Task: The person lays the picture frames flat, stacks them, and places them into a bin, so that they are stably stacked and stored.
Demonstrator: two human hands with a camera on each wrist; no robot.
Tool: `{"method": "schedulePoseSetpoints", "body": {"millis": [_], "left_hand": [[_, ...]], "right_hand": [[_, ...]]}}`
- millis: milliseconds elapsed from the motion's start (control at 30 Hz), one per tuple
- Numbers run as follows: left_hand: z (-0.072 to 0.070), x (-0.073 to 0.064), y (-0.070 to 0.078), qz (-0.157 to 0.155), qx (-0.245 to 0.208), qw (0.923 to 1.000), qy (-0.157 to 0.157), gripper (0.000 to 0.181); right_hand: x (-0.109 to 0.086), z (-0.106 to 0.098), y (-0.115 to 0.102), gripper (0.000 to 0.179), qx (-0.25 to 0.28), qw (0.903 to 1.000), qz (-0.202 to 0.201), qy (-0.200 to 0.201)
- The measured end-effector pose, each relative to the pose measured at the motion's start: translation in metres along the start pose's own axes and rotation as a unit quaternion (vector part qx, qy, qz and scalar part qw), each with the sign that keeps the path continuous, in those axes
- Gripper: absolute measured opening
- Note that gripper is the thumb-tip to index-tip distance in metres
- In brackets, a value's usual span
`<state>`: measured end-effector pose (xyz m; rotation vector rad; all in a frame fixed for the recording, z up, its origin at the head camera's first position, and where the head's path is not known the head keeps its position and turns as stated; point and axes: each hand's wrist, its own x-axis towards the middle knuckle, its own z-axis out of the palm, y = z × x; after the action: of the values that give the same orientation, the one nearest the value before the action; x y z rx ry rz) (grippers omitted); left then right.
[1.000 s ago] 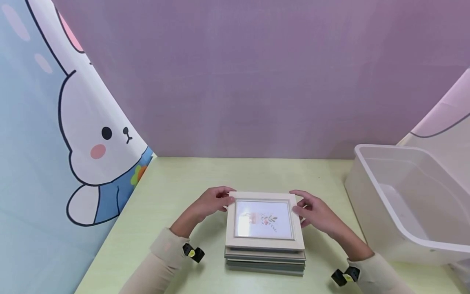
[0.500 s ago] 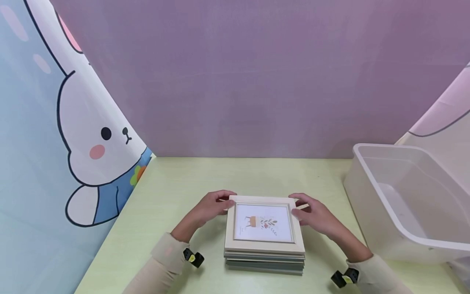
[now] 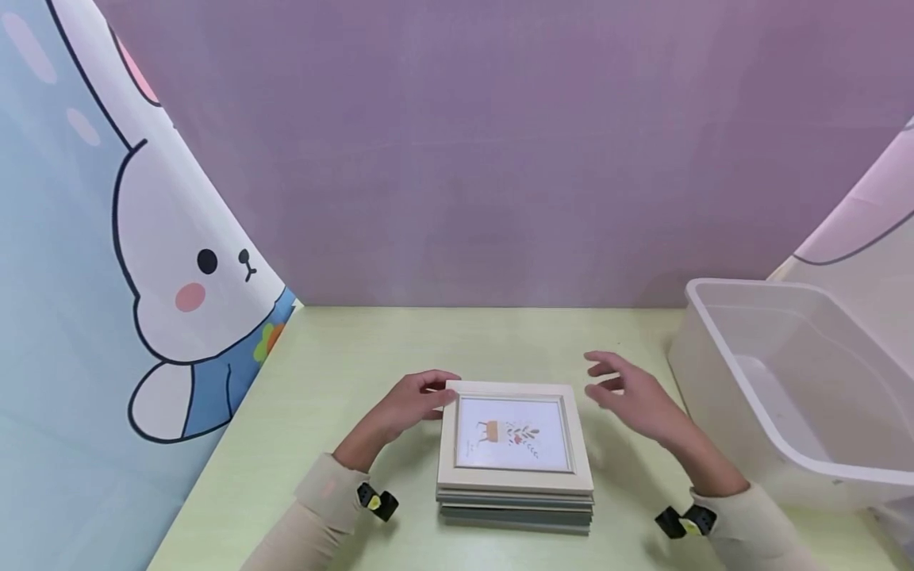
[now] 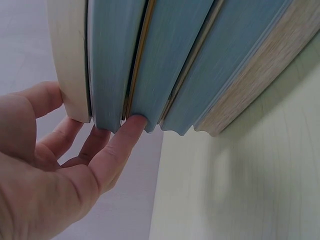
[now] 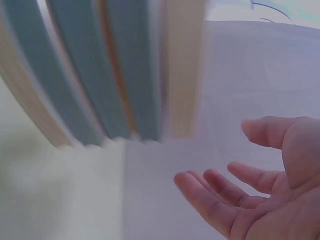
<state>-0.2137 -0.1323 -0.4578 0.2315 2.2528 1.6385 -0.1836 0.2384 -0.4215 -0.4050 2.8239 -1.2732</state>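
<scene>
Several picture frames lie flat in one stack in front of me. On top is a cream picture frame (image 3: 514, 480) around a print of a plant in an orange pot. The blue frames (image 4: 175, 60) below show their edges in the left wrist view, above a wood-toned bottom frame (image 4: 265, 75). My left hand (image 3: 403, 406) rests at the stack's far left corner, thumb against the cream frame and one fingertip touching a blue edge. Off the stack's right side, my right hand (image 3: 635, 400) hovers with fingers spread and holds nothing.
A large white plastic bin (image 3: 735, 381) stands on the right of the pale table (image 3: 357, 341). Behind rises a purple backdrop (image 3: 500, 159), and a rabbit-printed cloth (image 3: 178, 238) hangs at the left.
The top frame has settled squarer onto the stack, coming slightly toward me. My right hand has let go of its right corner and moved away rightward; the left hand stayed at its corner.
</scene>
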Motion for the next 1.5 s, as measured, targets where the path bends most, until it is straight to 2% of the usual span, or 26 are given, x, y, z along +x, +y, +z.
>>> {"method": "schedulePoseSetpoints", "body": {"millis": [100,233,467,633,833,933,1067,1233,1500], "left_hand": [[0.000,0.000,0.000,-0.001,-0.002,1.0000,0.000,0.034],[0.000,0.000,0.000,0.001,-0.002,1.0000,0.000,0.034],[0.000,-0.001,0.000,0.002,0.004,1.0000,-0.003,0.033],[0.000,-0.001,0.000,0.001,0.008,1.0000,0.000,0.033],[0.000,0.001,-0.002,-0.001,0.006,1.0000,-0.004,0.034],[0.000,0.001,-0.002,0.000,0.005,1.0000,-0.003,0.034],[0.000,0.002,-0.002,0.003,0.004,1.0000,-0.001,0.034],[0.000,0.002,-0.002,0.006,0.005,1.0000,-0.004,0.035],[0.000,0.003,-0.003,0.006,-0.002,0.9999,-0.007,0.034]], "right_hand": [[-0.001,-0.018,-0.004,0.051,-0.038,0.9988,-0.013,0.030],[-0.004,-0.043,-0.009,0.052,-0.054,0.9968,-0.018,0.057],[-0.014,-0.084,-0.008,0.057,-0.122,0.9880,0.015,0.094],[-0.019,-0.103,0.004,0.059,-0.157,0.9819,0.031,0.101],[-0.025,-0.114,0.023,0.060,-0.192,0.9766,0.055,0.081],[-0.028,-0.117,0.030,0.059,-0.205,0.9729,0.063,0.087],[-0.030,-0.121,0.034,0.057,-0.233,0.9648,0.079,0.092],[-0.032,-0.126,0.038,0.053,-0.269,0.9554,0.102,0.067],[-0.028,-0.129,0.045,0.047,-0.288,0.9507,0.103,0.050]]}}
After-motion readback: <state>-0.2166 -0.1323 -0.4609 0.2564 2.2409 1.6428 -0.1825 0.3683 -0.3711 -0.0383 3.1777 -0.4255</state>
